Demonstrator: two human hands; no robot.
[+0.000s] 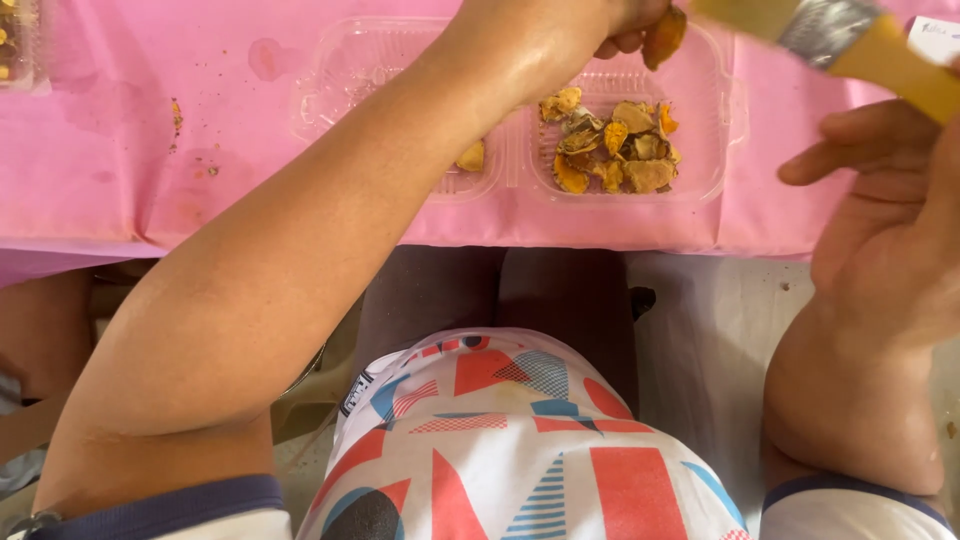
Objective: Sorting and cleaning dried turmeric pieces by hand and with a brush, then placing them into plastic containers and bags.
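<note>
Your left hand (610, 25) fingers pinch an orange dried piece (665, 36) above the clear plastic tray (715, 120); your right hand (890, 220) grasps a yellow-handled brush (850, 40).

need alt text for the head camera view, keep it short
The left hand holds an orange-yellow dried piece above a clear plastic hinged container of similar pieces on a pink tablecloth. The right hand holds a yellow-handled brush.

We see a glossy clear plastic hinged tray (720, 120) holding rough, dry orange-brown pieces (615, 148) at upper centre, on a matt pink paper-like desk cover (120, 130). Upper right, a brush's dull metal ferrule (828, 28) joins smooth yellow wood.
</note>
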